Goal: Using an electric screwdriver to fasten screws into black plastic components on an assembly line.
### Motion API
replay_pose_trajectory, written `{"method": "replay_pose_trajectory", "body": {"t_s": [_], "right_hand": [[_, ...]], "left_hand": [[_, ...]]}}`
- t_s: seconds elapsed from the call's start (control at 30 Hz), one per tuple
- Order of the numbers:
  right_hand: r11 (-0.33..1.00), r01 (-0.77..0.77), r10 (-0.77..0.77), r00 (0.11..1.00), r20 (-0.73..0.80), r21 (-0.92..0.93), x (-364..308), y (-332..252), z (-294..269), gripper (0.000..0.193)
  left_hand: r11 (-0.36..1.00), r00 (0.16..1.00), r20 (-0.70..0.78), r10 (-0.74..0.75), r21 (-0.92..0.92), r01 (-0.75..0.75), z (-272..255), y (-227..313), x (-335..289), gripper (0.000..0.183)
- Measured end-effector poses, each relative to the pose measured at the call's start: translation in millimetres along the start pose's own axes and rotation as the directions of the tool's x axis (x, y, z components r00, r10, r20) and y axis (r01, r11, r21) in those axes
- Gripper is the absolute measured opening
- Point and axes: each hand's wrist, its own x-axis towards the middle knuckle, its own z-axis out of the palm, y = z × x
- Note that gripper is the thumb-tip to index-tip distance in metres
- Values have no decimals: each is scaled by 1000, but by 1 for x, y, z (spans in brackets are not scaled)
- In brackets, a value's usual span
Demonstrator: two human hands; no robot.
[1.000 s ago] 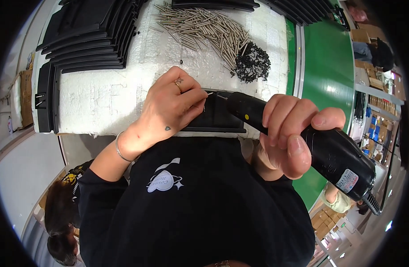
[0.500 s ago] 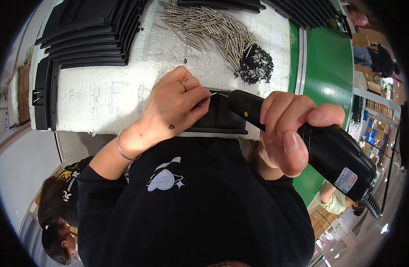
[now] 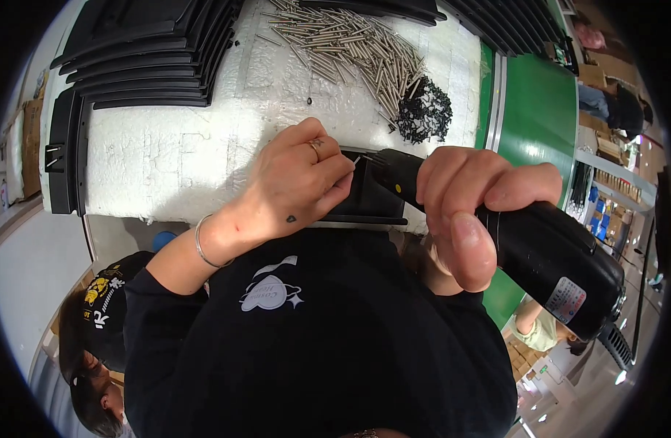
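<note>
My right hand [image 3: 470, 208] is wrapped round a black electric screwdriver [image 3: 550, 252], which has a pale label and a cord at its back end. The tool's nose points left toward my left hand [image 3: 295, 175]. That hand is closed in a pinch, with a short bit of a thin metal pin [image 3: 357, 160] showing at the fingertips; the rest is hidden. The screwdriver's bit sits close to the pin; I cannot tell if they touch. Under both lies a black plastic panel [image 3: 364, 217] at the table's near edge, partly covered by my hands.
Beyond my hands a heap of metal pins [image 3: 350, 47] lies beside a pile of small black pieces [image 3: 425, 109]. Stacked black panels [image 3: 149, 73] stand at the far left, with another black part [image 3: 64, 157] near it. To the right is a green surface [image 3: 536, 109]. Other people are nearby.
The screwdriver's nose has tilted a little and shifted slightly against my left hand. My left hand keeps its pinch. The whole view has moved slightly.
</note>
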Motion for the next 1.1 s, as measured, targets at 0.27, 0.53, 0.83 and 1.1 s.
{"method": "replay_pose_trajectory", "body": {"t_s": [0.27,0.53,0.83,1.1], "right_hand": [[993,-80,71,992,-103,-87,-2,-2,16,30],[982,85,-52,981,-188,167,-1,0,-21,32],[985,-2,-107,770,-628,-170,-24,-13,-56,28],[990,43,-124,721,-681,-134,-42,-10,-60,30]], "left_hand": [[1000,997,83,-9,23,8,1,2,1,13],[997,995,99,-22,72,14,-7,9,3,18],[978,844,501,-192,172,120,-30,34,9,82],[-281,529,841,-114,-538,795,-65,-2,23,69]]}}
